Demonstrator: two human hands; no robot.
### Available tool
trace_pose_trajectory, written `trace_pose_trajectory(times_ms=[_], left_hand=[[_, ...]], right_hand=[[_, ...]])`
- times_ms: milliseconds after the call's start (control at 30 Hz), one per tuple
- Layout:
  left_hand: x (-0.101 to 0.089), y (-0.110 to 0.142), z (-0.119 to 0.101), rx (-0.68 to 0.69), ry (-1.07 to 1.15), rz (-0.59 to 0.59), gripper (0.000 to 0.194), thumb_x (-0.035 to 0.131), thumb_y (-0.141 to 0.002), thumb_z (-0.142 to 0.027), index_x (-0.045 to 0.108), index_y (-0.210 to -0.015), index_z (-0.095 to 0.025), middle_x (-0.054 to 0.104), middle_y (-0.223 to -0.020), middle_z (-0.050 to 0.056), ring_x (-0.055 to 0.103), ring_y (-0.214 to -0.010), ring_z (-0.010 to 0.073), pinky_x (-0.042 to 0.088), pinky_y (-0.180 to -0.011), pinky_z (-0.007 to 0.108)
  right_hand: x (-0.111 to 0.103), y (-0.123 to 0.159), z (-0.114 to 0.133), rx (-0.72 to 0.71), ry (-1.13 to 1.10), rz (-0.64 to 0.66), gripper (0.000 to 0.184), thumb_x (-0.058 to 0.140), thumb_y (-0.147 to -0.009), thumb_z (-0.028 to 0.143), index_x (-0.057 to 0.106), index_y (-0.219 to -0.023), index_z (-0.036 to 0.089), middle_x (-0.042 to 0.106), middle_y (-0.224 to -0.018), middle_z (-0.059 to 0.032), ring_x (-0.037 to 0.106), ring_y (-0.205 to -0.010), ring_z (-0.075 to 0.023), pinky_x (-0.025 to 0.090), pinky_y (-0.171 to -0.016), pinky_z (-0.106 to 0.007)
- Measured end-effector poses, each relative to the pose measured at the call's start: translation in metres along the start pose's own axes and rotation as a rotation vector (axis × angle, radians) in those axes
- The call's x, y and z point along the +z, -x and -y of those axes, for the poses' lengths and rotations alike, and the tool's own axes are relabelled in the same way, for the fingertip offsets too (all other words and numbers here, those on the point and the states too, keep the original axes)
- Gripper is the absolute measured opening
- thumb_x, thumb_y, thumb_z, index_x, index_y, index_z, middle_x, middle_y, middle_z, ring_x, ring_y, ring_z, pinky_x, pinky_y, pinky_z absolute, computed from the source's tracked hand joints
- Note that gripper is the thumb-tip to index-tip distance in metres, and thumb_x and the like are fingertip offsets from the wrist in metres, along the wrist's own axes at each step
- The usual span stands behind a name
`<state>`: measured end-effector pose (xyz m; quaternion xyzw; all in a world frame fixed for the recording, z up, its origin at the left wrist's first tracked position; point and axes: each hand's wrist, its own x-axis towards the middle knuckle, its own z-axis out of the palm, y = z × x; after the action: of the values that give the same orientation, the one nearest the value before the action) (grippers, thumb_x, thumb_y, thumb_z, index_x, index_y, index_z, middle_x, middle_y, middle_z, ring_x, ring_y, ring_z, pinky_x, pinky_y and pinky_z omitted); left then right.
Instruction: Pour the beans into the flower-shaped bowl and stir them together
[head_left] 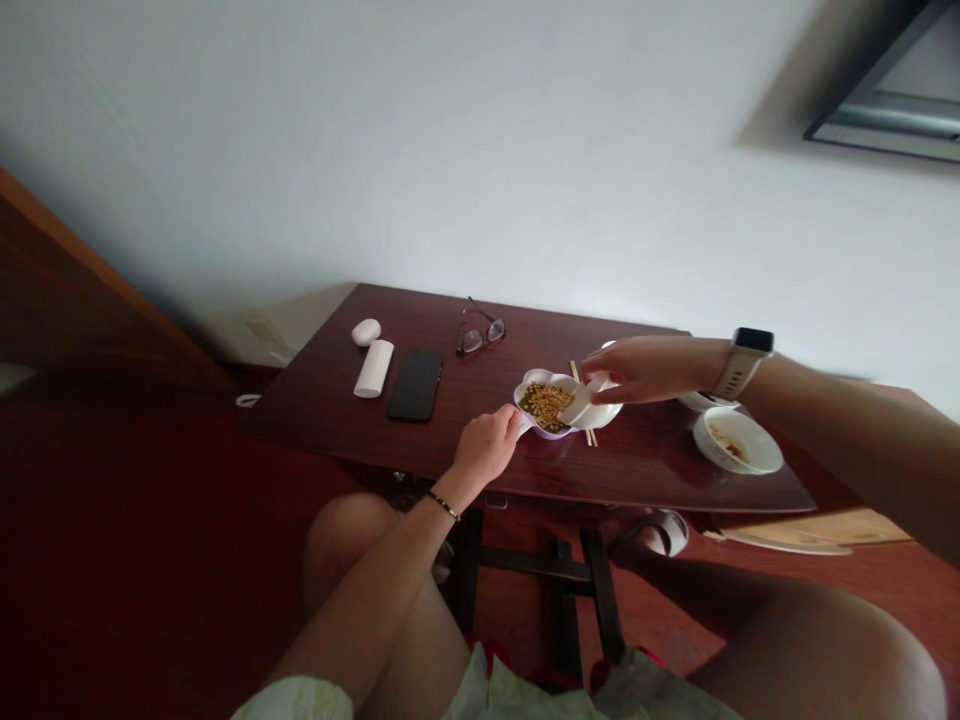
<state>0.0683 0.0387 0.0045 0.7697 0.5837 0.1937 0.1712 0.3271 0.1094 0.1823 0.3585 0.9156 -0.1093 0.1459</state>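
My left hand (487, 445) is closed on the short handle of a scalloped bowl (522, 386), white inside with a lilac outside. Small golden-brown bean-like pieces (546, 405) fill it, with something green beneath them. A white spoon (577, 408) is pinched in my right hand (630, 368), its bowl end down at the right side of the food. Just under that hand, white dishware (609, 416) shows in part, mostly hidden. Wooden chopsticks (592, 438) lie on the table behind the scalloped bowl, partly covered.
On the dark wooden table (420, 450) lie glasses (480, 338), a black phone (415, 385), a white case (373, 368) and a small rounded white case (366, 332). At right stands a white bowl (761, 450) with food remnants, near another partly hidden bowl (699, 402).
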Motion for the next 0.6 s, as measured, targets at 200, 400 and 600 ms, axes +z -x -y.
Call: trace_pose_trajectory(times_ms=[200,400,600], left_hand=[[0.002,0.000,0.002,-0.004,-0.004,0.000,0.047,0.030,-0.119,-0.043,0.073,-0.119,-0.026,0.084,-0.106,0.011,0.081,-0.098,0.0303,0.052,-0.083,0.036],[0.003,0.000,0.003,-0.003,-0.003,0.004,0.044,0.032,-0.119,-0.043,0.073,-0.120,-0.026,0.084,-0.108,0.011,0.081,-0.100,0.0299,0.052,-0.084,0.036],[0.002,0.000,0.003,0.002,0.004,0.003,0.045,0.032,-0.119,-0.042,0.074,-0.119,-0.026,0.084,-0.107,0.011,0.081,-0.101,0.0305,0.052,-0.085,0.036]], right_hand=[[-0.002,0.001,0.002,0.009,0.013,0.003,0.019,0.066,-0.098,0.035,0.075,-0.108,0.022,0.080,-0.103,-0.0100,0.071,-0.084,-0.0242,0.047,-0.075,-0.037],[-0.008,0.001,0.010,-0.016,-0.011,0.021,0.019,0.065,-0.101,0.036,0.076,-0.109,0.022,0.081,-0.103,-0.0100,0.071,-0.084,-0.0230,0.048,-0.075,-0.036],[-0.007,-0.001,0.009,-0.002,0.027,0.029,0.020,0.064,-0.101,0.034,0.075,-0.111,0.022,0.080,-0.105,-0.0107,0.071,-0.086,-0.0239,0.047,-0.076,-0.037]])
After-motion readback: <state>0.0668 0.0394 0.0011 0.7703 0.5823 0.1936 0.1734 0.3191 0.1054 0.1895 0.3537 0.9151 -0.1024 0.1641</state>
